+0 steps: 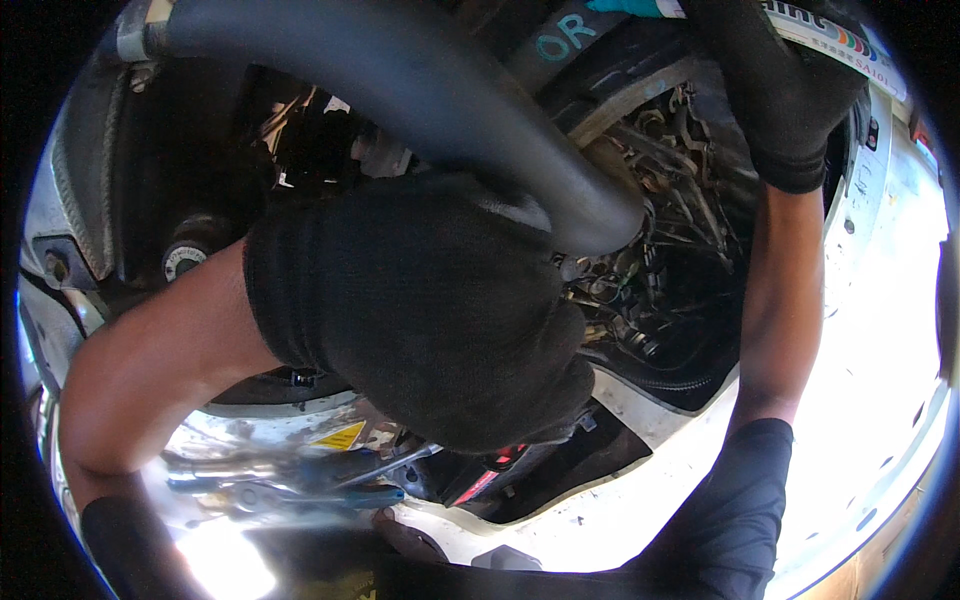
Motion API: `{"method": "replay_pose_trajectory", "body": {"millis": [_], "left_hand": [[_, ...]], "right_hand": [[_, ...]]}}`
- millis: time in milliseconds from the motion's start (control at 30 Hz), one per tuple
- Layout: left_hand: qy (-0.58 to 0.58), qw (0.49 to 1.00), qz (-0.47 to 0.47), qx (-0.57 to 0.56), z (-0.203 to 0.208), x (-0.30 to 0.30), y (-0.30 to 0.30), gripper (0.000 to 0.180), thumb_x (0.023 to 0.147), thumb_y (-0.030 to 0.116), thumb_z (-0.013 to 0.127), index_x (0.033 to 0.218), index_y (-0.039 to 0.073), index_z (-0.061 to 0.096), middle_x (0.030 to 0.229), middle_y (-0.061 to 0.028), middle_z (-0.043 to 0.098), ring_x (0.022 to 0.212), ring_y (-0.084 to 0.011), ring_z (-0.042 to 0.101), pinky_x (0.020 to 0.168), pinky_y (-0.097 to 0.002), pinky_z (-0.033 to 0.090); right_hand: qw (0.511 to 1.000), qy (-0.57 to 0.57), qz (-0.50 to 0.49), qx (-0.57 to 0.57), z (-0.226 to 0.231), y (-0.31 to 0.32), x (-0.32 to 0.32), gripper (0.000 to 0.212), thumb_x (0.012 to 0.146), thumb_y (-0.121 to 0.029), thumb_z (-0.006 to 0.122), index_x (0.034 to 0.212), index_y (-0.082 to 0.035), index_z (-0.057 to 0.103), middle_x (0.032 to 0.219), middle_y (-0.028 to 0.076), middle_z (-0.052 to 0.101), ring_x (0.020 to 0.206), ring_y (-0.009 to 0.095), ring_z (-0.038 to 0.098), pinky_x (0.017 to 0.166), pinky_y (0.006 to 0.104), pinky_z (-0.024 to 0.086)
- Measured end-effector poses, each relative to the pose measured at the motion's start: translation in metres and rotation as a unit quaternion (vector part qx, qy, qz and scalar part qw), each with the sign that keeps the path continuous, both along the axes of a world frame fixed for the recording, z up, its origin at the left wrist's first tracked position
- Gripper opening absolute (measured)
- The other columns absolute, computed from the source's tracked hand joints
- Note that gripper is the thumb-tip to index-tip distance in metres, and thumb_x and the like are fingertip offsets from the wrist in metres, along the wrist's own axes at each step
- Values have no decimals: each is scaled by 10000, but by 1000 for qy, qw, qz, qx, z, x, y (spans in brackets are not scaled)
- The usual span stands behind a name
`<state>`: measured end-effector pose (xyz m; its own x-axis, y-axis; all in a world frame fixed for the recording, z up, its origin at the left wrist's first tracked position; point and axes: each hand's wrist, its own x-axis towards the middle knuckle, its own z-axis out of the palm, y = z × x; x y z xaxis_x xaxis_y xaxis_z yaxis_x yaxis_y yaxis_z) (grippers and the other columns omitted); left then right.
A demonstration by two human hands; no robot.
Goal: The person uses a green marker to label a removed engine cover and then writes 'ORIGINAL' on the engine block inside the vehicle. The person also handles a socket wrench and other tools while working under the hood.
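Paint marker [838, 42], white w/ teal end, up at 1–2 o'clock, in R hand [795, 110]. L→R: round cap [185, 262], 9 o'clock. Tools [330, 498] approx. 7–8 o'clock, incl. one w/ blue grip, part blurred; yellow label [341, 437] just above. Blk hose [430, 90] runs 10 o'clock to abt 2. L hand [440, 310], blk glove, ctr, back up, overlaps hose's lower edge; fingers hidden, can't tell if spread or gripping. Blk box [545, 475] w/ red strip, nr 6 o'clock, partly behind L hand. Wiring [690, 190], 2 o'clock. R hand, blk glove, 2 o'clock, pinching marker. White panel [870, 300], 3 o'clock.
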<state>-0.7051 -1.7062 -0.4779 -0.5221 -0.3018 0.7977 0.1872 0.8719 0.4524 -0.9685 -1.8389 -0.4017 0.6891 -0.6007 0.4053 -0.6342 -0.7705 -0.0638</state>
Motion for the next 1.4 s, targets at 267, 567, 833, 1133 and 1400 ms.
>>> {"method": "replay_pose_trajectory", "body": {"millis": [267, 567, 833, 1133, 1400], "left_hand": [[8, 1000, -10, 6, 5, 0, -4, 191, 585, 254, 736, 575, 211, 550, 600, 56, 523, 564, -137, 594, 527, -312, 477], [12, 1000, -10, -13, -2, -1, -2, 213, 587, 263, 722, 586, 221, 513, 590, 69, 455, 530, -117, 532, 496, -302, 418], [-7, 999, -25, -34, -7, 2, 0, 266, 633, 266, 729, 583, 227, 471, 581, 76, 402, 512, -109, 490, 482, -297, 383], [-60, 997, -27, 41, 14, 6, 5, 264, 656, 260, 730, 578, 225, 480, 580, 77, 417, 516, -109, 501, 494, -299, 386], [9, 1000, 12, 8, 8, -4, 0, 203, 609, 267, 713, 592, 223, 516, 581, 76, 424, 506, -104, 501, 481, -297, 385]], "right_hand": [[1000, -1, 1, -2, 0, 1, -2, 465, 782, -150, 892, 1156, 1, 660, 1063, 107, 732, 942, 224, 715, 793, 371, 588], [1000, 1, 2, -1, 1, 0, -3, 454, 784, -149, 889, 1148, 1, 663, 1057, 106, 733, 937, 223, 715, 789, 371, 587], [1000, -2, 7, -2, -2, -5, -4, 444, 786, -148, 887, 1141, 1, 665, 1051, 105, 733, 933, 223, 714, 786, 371, 586], [1000, 0, 5, -4, -1, -4, -3, 432, 789, -147, 885, 1133, 0, 668, 1045, 104, 734, 928, 223, 714, 782, 371, 585], [1000, 5, 1, -2, 3, -2, -5, 422, 790, -145, 883, 1125, 0, 671, 1039, 103, 734, 923, 222, 714, 779, 371, 584]]}}
